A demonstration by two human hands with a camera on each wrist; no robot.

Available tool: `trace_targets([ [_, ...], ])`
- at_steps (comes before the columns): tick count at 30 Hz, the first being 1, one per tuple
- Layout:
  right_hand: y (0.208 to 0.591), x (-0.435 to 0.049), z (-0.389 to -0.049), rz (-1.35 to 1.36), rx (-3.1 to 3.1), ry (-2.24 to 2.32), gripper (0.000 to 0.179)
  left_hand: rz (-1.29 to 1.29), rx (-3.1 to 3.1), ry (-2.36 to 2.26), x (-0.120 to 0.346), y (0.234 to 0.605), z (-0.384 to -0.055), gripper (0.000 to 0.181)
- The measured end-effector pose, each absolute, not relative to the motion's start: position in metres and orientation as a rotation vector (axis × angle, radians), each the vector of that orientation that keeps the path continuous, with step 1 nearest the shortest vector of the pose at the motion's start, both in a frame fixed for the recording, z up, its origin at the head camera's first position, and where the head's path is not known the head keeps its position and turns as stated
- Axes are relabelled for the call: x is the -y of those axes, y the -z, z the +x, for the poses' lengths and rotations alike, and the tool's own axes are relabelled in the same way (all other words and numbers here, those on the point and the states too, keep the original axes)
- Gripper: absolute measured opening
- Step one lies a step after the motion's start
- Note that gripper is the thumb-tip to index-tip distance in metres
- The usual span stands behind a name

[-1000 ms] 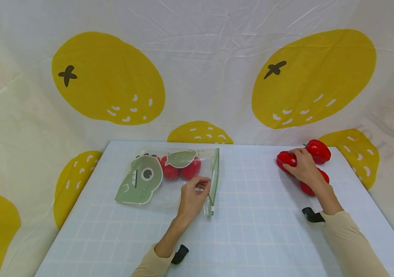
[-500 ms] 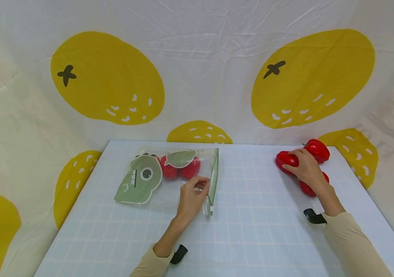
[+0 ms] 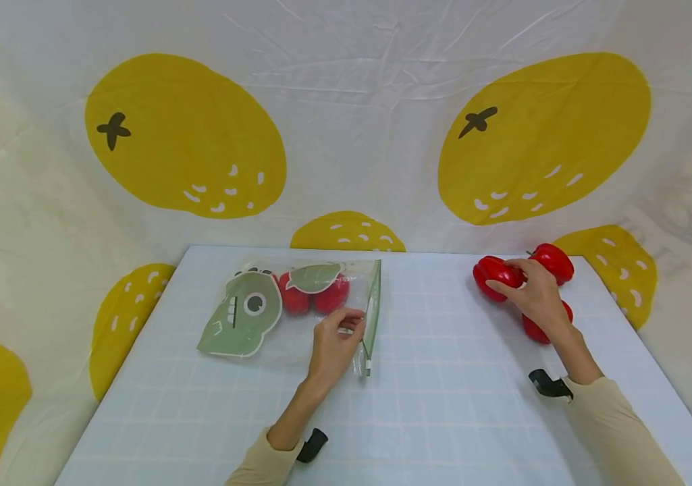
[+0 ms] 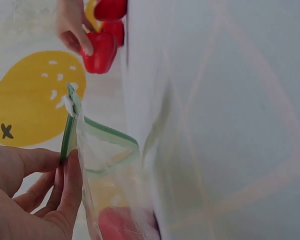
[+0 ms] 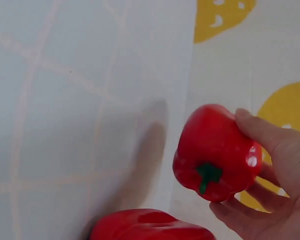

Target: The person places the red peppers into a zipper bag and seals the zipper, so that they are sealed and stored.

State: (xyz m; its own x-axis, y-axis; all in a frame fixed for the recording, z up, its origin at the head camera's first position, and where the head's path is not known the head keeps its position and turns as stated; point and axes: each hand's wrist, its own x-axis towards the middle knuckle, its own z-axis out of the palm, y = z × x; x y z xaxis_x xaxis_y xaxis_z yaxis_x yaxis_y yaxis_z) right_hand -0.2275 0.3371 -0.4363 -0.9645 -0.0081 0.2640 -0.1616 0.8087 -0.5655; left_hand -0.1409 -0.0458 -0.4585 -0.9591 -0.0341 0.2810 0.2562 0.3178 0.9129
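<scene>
My left hand (image 3: 335,343) pinches the open mouth edge of a clear zip bag (image 3: 297,341) with a green zip strip (image 4: 66,135) and a green cartoon print. Red vegetables (image 3: 329,297) lie inside the bag, partly hidden by the print. At the far right my right hand (image 3: 534,291) grips a red bell pepper (image 3: 494,275) between thumb and fingers. In the right wrist view its green stem (image 5: 209,175) shows, and the pepper is lifted above the table, over its shadow. Two more red bell peppers sit beside that hand, one behind (image 3: 553,263) and one (image 3: 537,329) partly under the wrist.
The table (image 3: 431,405) has a pale checked cover. Behind it hangs a white cloth (image 3: 358,135) printed with large yellow fruit. Black camera mounts (image 3: 549,385) sit on both wrists. The bag lies on the left half of the table, the loose peppers near the back right corner.
My right hand has raised the gripped pepper and shifted it slightly left, apart from the other two. My left hand keeps its hold on the bag's edge.
</scene>
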Motion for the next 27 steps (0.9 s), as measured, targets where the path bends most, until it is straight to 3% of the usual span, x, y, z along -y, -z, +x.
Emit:
trace_targets([
  [27,0.423,-0.287,-0.207,-0.043,2.594,-1.303,0.073,-0.186,2.322,1.682,0.045,0.457,-0.140,0.011],
])
